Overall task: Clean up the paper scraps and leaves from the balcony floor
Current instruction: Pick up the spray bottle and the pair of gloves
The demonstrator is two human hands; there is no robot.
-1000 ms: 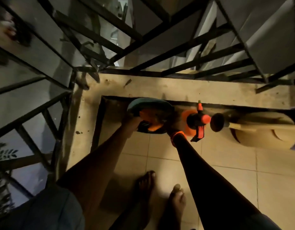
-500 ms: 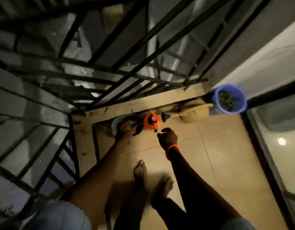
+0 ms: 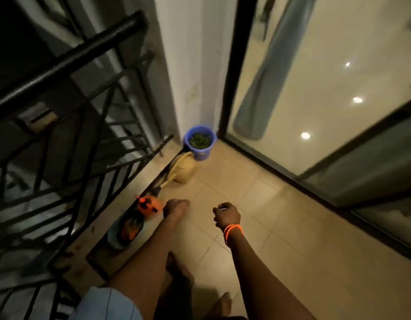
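Observation:
A teal bowl (image 3: 113, 236) holding orange and dark scraps sits on the tiled balcony floor (image 3: 257, 227) beside the railing. My left hand (image 3: 175, 207) hovers just right of it and of an orange spray bottle (image 3: 147, 203), with relaxed fingers that hold nothing. My right hand (image 3: 226, 214), with an orange band at the wrist, hangs loosely curled over bare tiles and holds nothing that I can see. A blue bucket (image 3: 199, 151) with green leaves inside stands in the far corner. No loose scraps or leaves show on the floor in this blurred view.
A beige watering can (image 3: 184, 170) lies between the sprayer and the bucket. The black metal railing (image 3: 68, 158) and a concrete kerb (image 3: 139, 181) run along the left. A glass sliding door (image 3: 326, 100) closes off the right. My bare feet (image 3: 223, 303) stand on the tiles below.
My left hand has come off the teal bowl and both hands have drawn back. The view has swung up and to the right, so the corner bucket and the glass door now show.

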